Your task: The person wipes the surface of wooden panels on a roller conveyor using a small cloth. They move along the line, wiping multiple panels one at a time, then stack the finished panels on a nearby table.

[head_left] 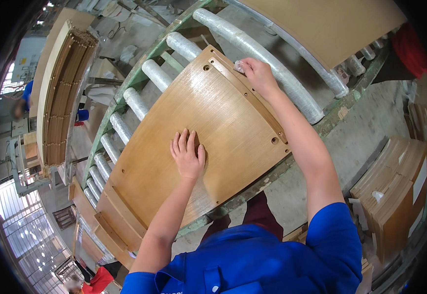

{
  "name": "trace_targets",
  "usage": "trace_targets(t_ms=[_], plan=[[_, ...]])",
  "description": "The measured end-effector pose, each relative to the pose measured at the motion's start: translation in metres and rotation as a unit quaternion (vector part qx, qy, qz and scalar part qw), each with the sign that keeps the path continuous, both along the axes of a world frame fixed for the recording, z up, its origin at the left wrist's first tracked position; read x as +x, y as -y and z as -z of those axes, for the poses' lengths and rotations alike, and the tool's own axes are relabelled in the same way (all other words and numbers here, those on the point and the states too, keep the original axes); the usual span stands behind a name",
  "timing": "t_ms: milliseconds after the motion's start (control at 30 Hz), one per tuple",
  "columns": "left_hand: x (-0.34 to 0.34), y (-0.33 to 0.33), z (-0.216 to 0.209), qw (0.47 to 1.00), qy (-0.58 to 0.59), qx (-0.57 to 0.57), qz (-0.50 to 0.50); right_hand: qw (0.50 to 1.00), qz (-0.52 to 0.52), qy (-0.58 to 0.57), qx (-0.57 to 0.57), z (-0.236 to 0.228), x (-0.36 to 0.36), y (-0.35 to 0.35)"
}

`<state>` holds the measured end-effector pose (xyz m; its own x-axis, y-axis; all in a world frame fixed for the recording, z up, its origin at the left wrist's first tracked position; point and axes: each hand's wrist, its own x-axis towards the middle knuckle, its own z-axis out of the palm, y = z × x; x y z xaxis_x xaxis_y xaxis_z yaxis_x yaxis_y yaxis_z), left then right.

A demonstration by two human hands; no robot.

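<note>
A large wood-grain panel point(174, 112) with several drilled holes lies flat on a roller conveyor in front of me. My left hand point(188, 154) rests on its face, fingers spread and holding nothing. At the panel's far right edge, beside a strip with holes point(243, 93), my right hand point(258, 76) is closed. A small crumpled piece of whitish, translucent material point(239, 66) sticks out from its fingers; whether it is cloth or plastic film cannot be told.
Wrapped rollers point(257, 54) run in a green frame point(120, 93). A brown board point(326, 24) lies on them at the far right. Stacked panels stand at left point(64, 98) and cartons at right point(390, 191). More boards point(120, 220) and people are at lower left.
</note>
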<state>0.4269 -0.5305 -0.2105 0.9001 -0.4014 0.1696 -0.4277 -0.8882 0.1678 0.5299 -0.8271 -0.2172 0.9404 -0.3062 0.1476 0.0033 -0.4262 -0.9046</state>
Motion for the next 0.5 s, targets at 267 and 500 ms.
trace_targets(t_ms=[267,500], plan=[[-0.002,-0.001,0.002,1.000,-0.004,0.004,-0.009,1.000,0.004,-0.022,-0.003,-0.007,-0.065,0.016],[-0.003,-0.001,0.004,1.000,0.001,0.004,-0.005,1.000,0.005,-0.006,-0.002,-0.007,-0.081,0.020]])
